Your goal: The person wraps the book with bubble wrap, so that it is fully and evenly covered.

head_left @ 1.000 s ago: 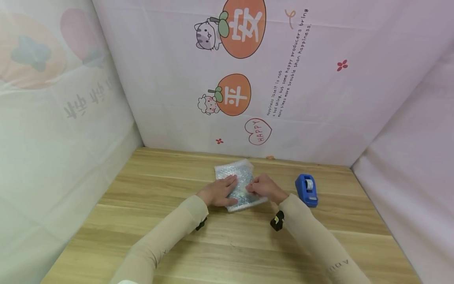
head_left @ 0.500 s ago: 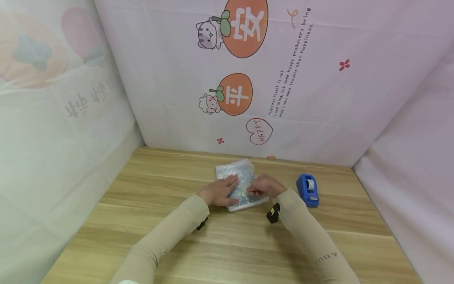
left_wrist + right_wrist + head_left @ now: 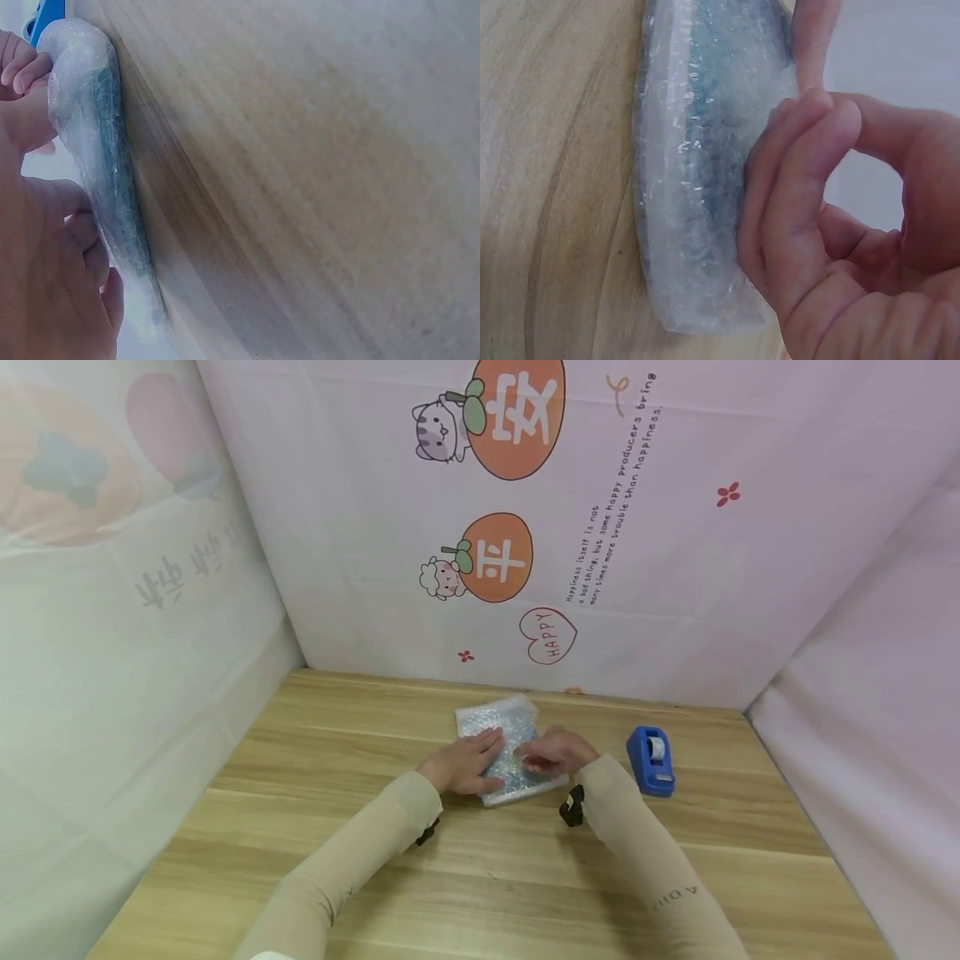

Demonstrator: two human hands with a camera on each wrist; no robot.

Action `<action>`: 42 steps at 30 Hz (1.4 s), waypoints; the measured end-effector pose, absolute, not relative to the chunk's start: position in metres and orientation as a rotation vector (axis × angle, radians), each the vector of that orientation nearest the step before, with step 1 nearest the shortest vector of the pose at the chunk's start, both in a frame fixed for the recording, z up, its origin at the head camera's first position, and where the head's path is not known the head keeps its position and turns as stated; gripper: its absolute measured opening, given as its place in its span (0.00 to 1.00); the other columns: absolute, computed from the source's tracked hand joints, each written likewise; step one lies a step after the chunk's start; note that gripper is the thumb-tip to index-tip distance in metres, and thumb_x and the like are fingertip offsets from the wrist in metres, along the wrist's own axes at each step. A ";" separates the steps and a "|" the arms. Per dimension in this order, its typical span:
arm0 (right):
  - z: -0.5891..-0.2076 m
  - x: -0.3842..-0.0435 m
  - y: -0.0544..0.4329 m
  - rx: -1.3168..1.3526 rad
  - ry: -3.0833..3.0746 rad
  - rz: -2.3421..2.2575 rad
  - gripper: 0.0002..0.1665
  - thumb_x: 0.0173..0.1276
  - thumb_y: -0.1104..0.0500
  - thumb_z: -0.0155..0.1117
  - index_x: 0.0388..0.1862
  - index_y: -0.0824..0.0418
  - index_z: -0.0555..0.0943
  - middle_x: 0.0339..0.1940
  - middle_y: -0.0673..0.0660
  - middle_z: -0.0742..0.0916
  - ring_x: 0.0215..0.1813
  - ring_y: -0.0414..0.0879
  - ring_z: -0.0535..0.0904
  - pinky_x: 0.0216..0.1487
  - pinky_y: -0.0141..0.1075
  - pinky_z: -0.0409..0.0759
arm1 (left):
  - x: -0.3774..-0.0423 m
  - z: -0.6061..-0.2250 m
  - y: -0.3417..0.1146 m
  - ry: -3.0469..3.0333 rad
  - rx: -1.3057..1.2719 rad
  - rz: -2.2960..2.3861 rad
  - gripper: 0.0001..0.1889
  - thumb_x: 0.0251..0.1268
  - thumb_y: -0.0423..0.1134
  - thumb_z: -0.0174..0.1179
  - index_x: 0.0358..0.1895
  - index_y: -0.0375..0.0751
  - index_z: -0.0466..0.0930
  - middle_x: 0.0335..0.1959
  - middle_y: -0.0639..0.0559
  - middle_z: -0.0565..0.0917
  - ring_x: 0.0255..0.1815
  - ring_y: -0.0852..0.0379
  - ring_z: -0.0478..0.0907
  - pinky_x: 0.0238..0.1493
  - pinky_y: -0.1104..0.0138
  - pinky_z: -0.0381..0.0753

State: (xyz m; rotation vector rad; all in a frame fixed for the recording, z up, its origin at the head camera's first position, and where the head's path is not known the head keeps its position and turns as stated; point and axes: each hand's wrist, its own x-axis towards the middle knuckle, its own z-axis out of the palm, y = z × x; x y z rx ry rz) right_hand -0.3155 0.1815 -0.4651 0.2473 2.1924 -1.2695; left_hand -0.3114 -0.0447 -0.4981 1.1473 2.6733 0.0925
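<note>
A flat package in bubble wrap (image 3: 513, 717) lies on the wooden table, with something blue-green showing through the clear wrap. My left hand (image 3: 467, 764) rests on its left side with fingers spread and straight. On the package's right half, my right hand (image 3: 557, 750) touches the wrap with curled fingers. From the right wrist view, the thumb of this right hand (image 3: 810, 217) meets the fingertips, and no held thing shows between them. The left wrist view shows the package (image 3: 86, 97) edge-on under the left hand (image 3: 52, 262).
A blue tape dispenser (image 3: 651, 762) with a roll of clear tape stands to the right of the package. White printed cloth (image 3: 360, 568) hangs behind the wooden table (image 3: 480, 877) and along both its sides. Black wrist cameras sit below the sleeves.
My right hand has shifted slightly left over the package, its forearm swinging inward and a finger reaching further across the wrap. The left hand and package stay in place.
</note>
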 end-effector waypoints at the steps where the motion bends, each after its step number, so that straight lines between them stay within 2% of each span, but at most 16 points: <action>1: -0.466 -0.316 0.181 0.256 2.195 -1.277 0.16 0.74 0.55 0.68 0.24 0.58 0.83 0.18 0.47 0.83 0.21 0.33 0.76 0.25 0.22 0.76 | -0.311 -0.498 -0.045 2.674 1.146 0.093 0.45 0.82 0.65 0.44 0.87 0.38 0.46 0.90 0.45 0.46 0.91 0.48 0.44 0.89 0.56 0.52; 11: -0.471 -0.313 0.177 0.218 2.333 -1.231 0.24 0.75 0.55 0.70 0.16 0.55 0.80 0.12 0.45 0.79 0.16 0.32 0.70 0.21 0.22 0.70 | -0.308 -0.492 -0.044 2.652 1.137 0.141 0.44 0.82 0.62 0.46 0.86 0.35 0.47 0.90 0.42 0.47 0.90 0.45 0.46 0.89 0.54 0.52; 23: -0.467 -0.311 0.171 0.251 2.405 -1.113 0.25 0.75 0.53 0.71 0.15 0.55 0.79 0.12 0.45 0.78 0.16 0.33 0.69 0.21 0.23 0.70 | -0.308 -0.493 -0.044 2.660 1.141 0.124 0.44 0.83 0.63 0.45 0.87 0.37 0.46 0.90 0.43 0.46 0.90 0.46 0.45 0.89 0.55 0.52; 30: -0.470 -0.314 0.170 0.219 2.608 -0.755 0.29 0.71 0.42 0.74 0.15 0.53 0.77 0.10 0.46 0.77 0.16 0.36 0.70 0.23 0.28 0.71 | -0.310 -0.495 -0.044 2.663 1.137 0.114 0.44 0.82 0.63 0.46 0.87 0.37 0.47 0.90 0.44 0.46 0.91 0.46 0.45 0.89 0.55 0.53; 33: -0.472 -0.316 0.173 0.178 2.685 -0.641 0.31 0.68 0.38 0.75 0.15 0.54 0.74 0.12 0.47 0.76 0.18 0.38 0.70 0.23 0.30 0.70 | -0.310 -0.495 -0.043 2.663 1.133 0.115 0.44 0.82 0.63 0.46 0.87 0.37 0.47 0.90 0.44 0.47 0.91 0.46 0.45 0.89 0.56 0.52; 37: -0.476 -0.319 0.176 0.077 2.755 -0.637 0.34 0.66 0.38 0.77 0.14 0.53 0.69 0.15 0.48 0.76 0.20 0.40 0.69 0.22 0.31 0.67 | -0.309 -0.493 -0.044 2.657 1.137 0.133 0.45 0.82 0.63 0.47 0.86 0.36 0.47 0.90 0.43 0.47 0.90 0.45 0.46 0.89 0.54 0.53; 42: -0.483 -0.322 0.180 0.011 2.797 -0.715 0.39 0.62 0.34 0.78 0.11 0.51 0.64 0.11 0.46 0.73 0.16 0.38 0.64 0.18 0.30 0.63 | -0.309 -0.493 -0.044 2.649 1.144 0.148 0.44 0.83 0.62 0.46 0.86 0.35 0.46 0.90 0.42 0.46 0.90 0.45 0.45 0.89 0.53 0.53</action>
